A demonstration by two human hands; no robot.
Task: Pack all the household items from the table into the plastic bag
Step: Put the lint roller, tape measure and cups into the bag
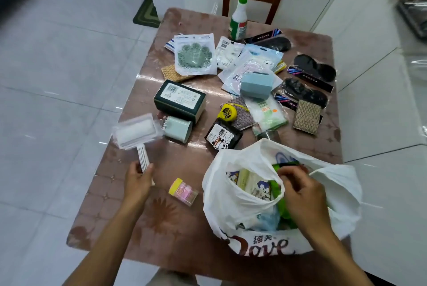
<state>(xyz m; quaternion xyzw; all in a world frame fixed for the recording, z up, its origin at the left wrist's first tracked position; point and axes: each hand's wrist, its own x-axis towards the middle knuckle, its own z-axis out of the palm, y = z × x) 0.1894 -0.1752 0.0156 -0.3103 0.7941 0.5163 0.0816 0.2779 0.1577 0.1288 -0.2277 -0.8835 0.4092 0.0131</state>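
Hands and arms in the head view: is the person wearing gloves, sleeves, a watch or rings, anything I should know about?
Nothing shows. The left hand and right hand are bare, without gloves. Both forearms are uncovered all the way to the bottom edge of the picture, so no sleeve comes into view. No watch, bracelet or ring is visible on either wrist or on the fingers that show.

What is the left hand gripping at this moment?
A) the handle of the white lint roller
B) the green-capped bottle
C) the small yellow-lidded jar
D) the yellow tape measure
A: the left hand is closed around the handle of the white lint roller, while the right hand is at the mouth of the plastic bag.
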